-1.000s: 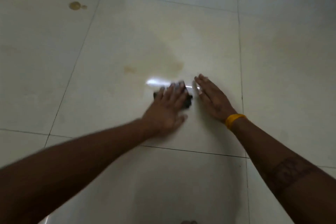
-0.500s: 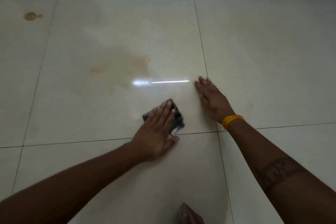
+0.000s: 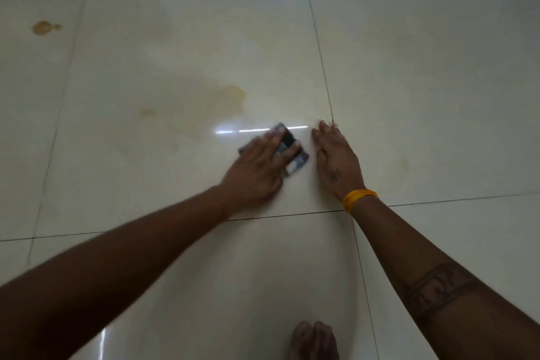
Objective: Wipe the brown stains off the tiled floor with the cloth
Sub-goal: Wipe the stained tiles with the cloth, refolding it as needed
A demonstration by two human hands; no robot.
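Checked cloth (image 3: 287,152) lies under flat left-hand fingers (image 3: 273,145) (right hand (image 3: 336,161) splayed on tile).

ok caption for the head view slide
Left hand presses a cloth on the tiled floor near a brown stain; right hand rests flat.
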